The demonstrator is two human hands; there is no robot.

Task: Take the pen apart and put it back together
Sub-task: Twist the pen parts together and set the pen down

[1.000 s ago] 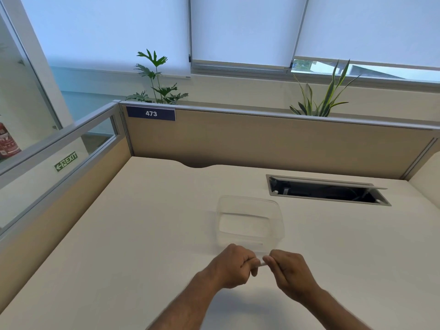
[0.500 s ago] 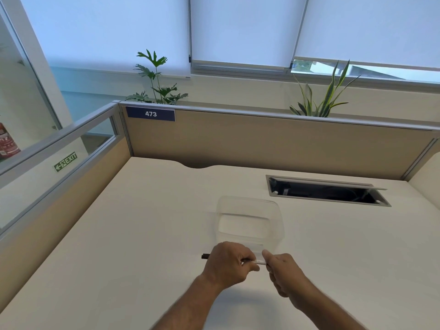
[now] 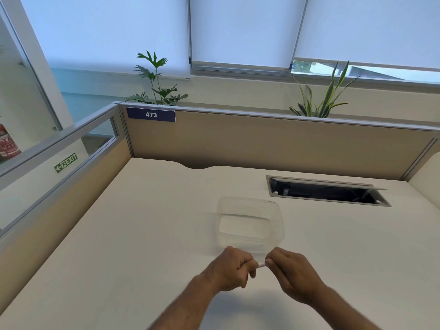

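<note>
Both of my hands meet just above the desk, in front of a clear plastic container (image 3: 250,222). My left hand (image 3: 232,269) is closed in a fist around the pen, and my right hand (image 3: 291,272) pinches its other end. Only a short pale stretch of the pen (image 3: 261,265) shows between the two hands; the rest is hidden inside my fingers. Whether the pen is in one piece or in parts I cannot tell.
The cream desk (image 3: 142,234) is walled by beige partitions at the back and left. An open cable hatch (image 3: 326,192) is cut into the desk at the back right. Two plants stand behind the rear partition.
Half a second ago the pen's dark end stuck out left of my left fist; now it is hidden. My hands have drawn close together again, as one second ago.
</note>
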